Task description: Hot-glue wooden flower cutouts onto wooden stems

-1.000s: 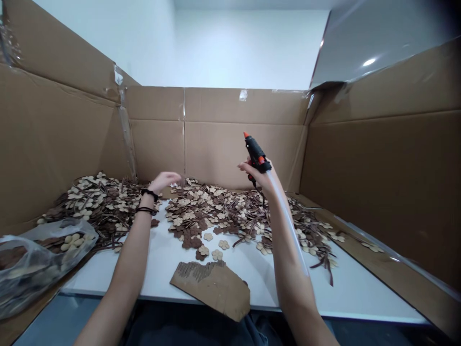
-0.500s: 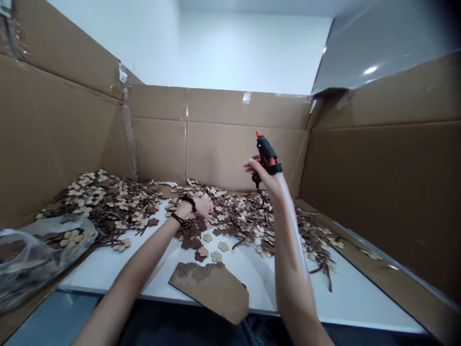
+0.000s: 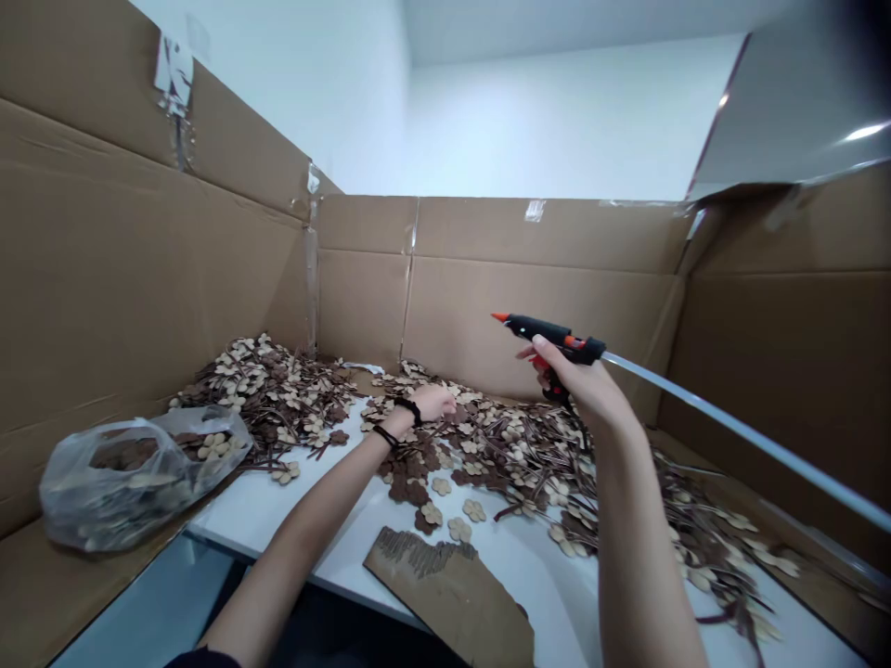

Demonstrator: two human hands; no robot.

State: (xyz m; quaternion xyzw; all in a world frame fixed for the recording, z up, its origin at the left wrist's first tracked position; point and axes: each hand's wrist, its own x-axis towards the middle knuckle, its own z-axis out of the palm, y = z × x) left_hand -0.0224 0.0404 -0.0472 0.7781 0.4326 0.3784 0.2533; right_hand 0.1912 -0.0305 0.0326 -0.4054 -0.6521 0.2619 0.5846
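Observation:
In the head view, my right hand (image 3: 572,373) is wrapped round the handle of a black and orange hot glue gun (image 3: 541,329). Its orange nozzle points left, and a long clear glue stick (image 3: 724,422) trails from its rear. My left hand (image 3: 432,403), with dark bands at the wrist, reaches into a heap of brown and cream flower cut-outs (image 3: 501,431). Its fingers are curled together among the flowers; what they pinch, if anything, is hidden. Loose cream flowers (image 3: 459,530) lie on the white table in front of the heap.
A torn cardboard piece (image 3: 459,594) overhangs the table's front edge. Another flower pile with stems (image 3: 278,399) lies at left, beside a clear plastic bag (image 3: 139,482) of flowers. Tall cardboard walls (image 3: 515,306) enclose the left, back and right sides.
The glue gun has tipped from pointing up to nearly level, nozzle to the left. My left hand's fingers have curled in at the heap. The whole view has shifted, with more showing on the left.

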